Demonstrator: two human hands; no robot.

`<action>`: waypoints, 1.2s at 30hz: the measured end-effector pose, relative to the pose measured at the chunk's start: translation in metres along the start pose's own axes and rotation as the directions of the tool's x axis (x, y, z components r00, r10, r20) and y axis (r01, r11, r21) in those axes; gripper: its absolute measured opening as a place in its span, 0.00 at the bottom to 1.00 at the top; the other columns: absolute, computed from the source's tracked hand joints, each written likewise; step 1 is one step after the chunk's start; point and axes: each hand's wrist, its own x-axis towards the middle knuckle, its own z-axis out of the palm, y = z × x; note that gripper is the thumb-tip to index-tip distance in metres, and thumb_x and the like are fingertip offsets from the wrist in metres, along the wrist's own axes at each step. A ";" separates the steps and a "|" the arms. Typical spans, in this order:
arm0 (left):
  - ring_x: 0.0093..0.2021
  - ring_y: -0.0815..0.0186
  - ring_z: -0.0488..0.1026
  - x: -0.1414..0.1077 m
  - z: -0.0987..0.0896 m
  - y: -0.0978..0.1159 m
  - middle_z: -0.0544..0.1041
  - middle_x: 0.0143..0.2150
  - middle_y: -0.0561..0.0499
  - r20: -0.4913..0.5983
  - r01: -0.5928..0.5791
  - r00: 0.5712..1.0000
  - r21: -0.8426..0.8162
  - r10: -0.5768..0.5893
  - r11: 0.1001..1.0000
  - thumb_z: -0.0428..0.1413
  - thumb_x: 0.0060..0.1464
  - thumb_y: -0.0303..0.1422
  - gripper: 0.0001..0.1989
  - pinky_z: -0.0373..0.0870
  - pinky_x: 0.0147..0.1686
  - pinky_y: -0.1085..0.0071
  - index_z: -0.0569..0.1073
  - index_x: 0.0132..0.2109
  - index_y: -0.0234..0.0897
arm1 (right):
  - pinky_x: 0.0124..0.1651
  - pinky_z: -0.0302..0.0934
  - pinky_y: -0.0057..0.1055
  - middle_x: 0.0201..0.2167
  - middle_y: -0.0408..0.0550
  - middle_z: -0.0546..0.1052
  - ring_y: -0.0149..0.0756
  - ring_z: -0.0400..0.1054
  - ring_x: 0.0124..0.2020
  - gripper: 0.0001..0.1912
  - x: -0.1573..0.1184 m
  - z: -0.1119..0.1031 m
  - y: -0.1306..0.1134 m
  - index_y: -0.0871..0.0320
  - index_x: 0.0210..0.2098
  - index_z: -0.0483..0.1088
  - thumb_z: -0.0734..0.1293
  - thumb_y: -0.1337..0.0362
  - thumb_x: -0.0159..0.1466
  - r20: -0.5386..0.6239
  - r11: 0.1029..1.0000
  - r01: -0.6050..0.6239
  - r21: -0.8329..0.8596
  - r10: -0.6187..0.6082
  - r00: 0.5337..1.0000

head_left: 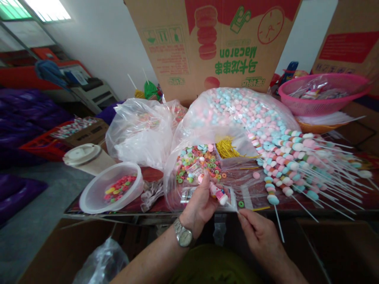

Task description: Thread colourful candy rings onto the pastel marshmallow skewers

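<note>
My left hand (199,207), with a metal watch at the wrist, is closed around a pink and white candy skewer (217,193) in a clear printed bag. At the bag's lower right corner, my right hand (256,227) pinches a thin white end; whether that is stick or bag film I cannot tell. Just behind my left hand lie loose candy rings (214,163) on a plastic bag. A pile of marshmallow skewers (284,165) on white sticks lies to the right, sticks pointing right. Yellow twist ties (226,148) sit in a small tray behind.
A large bag of marshmallows (237,108) stands at the back before a cardboard box (189,43). On the left are a white bowl of candy rings (89,197), a lidded cup (85,156) and another plastic bag (139,134). A pink basket (325,100) stands back right.
</note>
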 end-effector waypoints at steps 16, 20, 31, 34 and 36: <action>0.21 0.66 0.72 -0.013 0.015 -0.004 0.70 0.19 0.54 -0.018 -0.030 0.999 0.073 0.032 0.997 0.60 0.49 0.42 0.15 0.72 0.28 0.67 0.67 0.30 0.34 | 0.29 0.55 0.26 0.22 0.45 0.71 0.31 0.65 0.24 0.15 0.001 0.021 0.006 0.60 0.30 0.70 0.56 0.64 0.66 -0.133 0.971 0.174 -0.167 -0.197 0.971; 0.20 0.67 0.71 -0.014 0.014 -0.015 0.70 0.18 0.55 -0.083 -0.022 0.996 0.035 0.025 0.999 0.60 0.50 0.43 0.16 0.72 0.29 0.67 0.66 0.30 0.35 | 0.29 0.55 0.27 0.20 0.47 0.73 0.33 0.67 0.22 0.14 0.001 0.029 0.012 0.63 0.34 0.71 0.55 0.71 0.65 -0.183 0.765 0.343 -0.546 -0.508 0.842; 0.37 0.60 0.76 -0.005 -0.003 0.001 0.76 0.34 0.48 0.126 0.021 0.992 -0.075 -0.012 0.997 0.60 0.51 0.39 0.13 0.73 0.38 0.63 0.70 0.38 0.35 | 0.22 0.49 0.24 0.16 0.39 0.64 0.28 0.58 0.18 0.16 0.007 0.021 -0.012 0.59 0.26 0.65 0.57 0.57 0.65 0.016 0.979 -0.095 0.180 0.094 0.995; 0.33 0.62 0.76 0.002 -0.003 0.019 0.76 0.31 0.49 0.127 0.016 0.992 -0.082 -0.006 0.996 0.57 0.54 0.33 0.08 0.73 0.37 0.62 0.71 0.40 0.35 | 0.17 0.43 0.23 0.11 0.32 0.54 0.25 0.47 0.13 0.16 0.005 0.018 -0.011 0.58 0.27 0.64 0.58 0.52 0.63 0.296 0.827 -0.383 0.412 0.276 0.914; 0.25 0.67 0.73 0.004 0.000 0.028 0.73 0.24 0.53 0.114 -0.016 0.993 -0.080 0.025 0.997 0.56 0.55 0.33 0.06 0.74 0.33 0.65 0.72 0.39 0.34 | 0.17 0.43 0.23 0.11 0.32 0.54 0.25 0.46 0.13 0.17 0.004 0.018 -0.009 0.58 0.28 0.65 0.58 0.52 0.63 0.317 0.812 -0.408 0.418 0.290 0.903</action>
